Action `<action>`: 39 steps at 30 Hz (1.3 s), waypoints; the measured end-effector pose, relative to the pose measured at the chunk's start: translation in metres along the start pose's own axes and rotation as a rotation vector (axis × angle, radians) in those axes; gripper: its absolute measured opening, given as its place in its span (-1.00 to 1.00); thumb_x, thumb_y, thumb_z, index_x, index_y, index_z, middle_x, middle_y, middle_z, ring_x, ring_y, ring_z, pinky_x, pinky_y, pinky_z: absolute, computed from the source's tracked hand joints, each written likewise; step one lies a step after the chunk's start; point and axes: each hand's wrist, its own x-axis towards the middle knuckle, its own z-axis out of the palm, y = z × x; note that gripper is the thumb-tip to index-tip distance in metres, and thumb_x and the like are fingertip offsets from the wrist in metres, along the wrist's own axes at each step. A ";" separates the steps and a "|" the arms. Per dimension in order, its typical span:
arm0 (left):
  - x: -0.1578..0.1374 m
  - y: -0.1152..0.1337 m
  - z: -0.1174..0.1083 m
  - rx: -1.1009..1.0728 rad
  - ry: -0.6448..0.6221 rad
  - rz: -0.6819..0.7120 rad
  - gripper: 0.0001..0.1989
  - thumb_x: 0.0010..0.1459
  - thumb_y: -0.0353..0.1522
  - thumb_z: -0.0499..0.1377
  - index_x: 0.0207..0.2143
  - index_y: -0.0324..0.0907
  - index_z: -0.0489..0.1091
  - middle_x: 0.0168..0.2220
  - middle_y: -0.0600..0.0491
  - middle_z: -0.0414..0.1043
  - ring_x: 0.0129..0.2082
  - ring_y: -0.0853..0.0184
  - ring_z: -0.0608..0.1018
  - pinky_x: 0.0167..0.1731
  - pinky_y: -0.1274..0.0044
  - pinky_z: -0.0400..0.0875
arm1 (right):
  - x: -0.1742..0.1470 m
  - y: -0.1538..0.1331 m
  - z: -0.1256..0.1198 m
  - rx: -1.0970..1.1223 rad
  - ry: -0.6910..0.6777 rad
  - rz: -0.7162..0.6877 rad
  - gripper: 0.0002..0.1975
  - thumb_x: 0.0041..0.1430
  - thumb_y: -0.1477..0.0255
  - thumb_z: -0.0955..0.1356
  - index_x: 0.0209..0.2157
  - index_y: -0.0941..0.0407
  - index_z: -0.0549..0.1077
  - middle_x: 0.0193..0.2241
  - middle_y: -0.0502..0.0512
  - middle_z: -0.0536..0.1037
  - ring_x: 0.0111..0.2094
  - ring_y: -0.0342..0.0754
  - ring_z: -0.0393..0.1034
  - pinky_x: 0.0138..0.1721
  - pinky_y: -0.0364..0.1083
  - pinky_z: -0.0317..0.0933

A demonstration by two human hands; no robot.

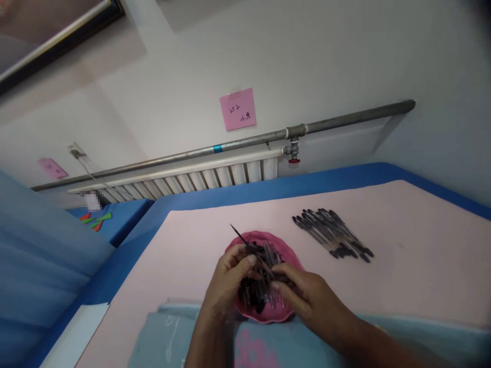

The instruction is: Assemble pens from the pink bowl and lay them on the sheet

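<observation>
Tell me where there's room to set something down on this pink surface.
The pink surface is bare left of the pink bowl, toward the blue edge, and right of the laid-out pens. It's crowded at the bowl, where the left hand and right hand hold thin pieces above its contents.

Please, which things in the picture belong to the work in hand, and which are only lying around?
In use, it seems:
- left hand, holding a thin dark piece
- right hand beside it
- pink bowl of pen parts
- pens on the pink cover

Apparently only lying around:
- white sheet at the left
- red and green pieces on the blue table
</observation>
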 end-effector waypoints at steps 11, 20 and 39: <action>-0.011 0.001 -0.006 0.564 -0.088 -0.051 -0.94 -0.15 -0.45 0.22 -0.62 -0.15 0.42 -0.62 0.10 0.35 -0.59 0.38 0.38 -0.53 0.57 0.22 | 0.006 0.008 -0.004 0.435 0.138 0.135 -0.81 0.08 0.30 0.29 -0.29 0.10 0.37 -0.47 -0.04 0.40 -0.47 -0.14 0.31 -0.50 -0.18 0.23; -0.010 -0.036 0.015 0.516 0.186 0.047 -0.66 -0.44 -0.61 0.23 -0.90 -0.06 0.19 -0.84 0.23 -0.15 -0.60 0.19 0.41 -0.38 0.40 0.32 | 0.007 0.003 -0.007 0.479 0.138 0.166 -0.79 0.06 0.30 0.29 -0.28 0.12 0.38 -0.56 -0.08 0.36 -0.56 -0.17 0.25 -0.55 -0.18 0.20; 0.000 0.008 -0.015 -0.133 0.166 -0.149 -0.74 -0.20 -0.34 0.36 -0.41 -0.27 0.45 -0.48 0.05 0.46 -0.51 0.42 0.51 -0.49 0.59 0.43 | -0.005 0.004 0.003 0.175 -0.031 0.008 -0.89 0.15 0.38 0.27 -0.30 0.05 0.42 -0.48 -0.04 0.51 -0.46 -0.11 0.39 -0.45 -0.15 0.28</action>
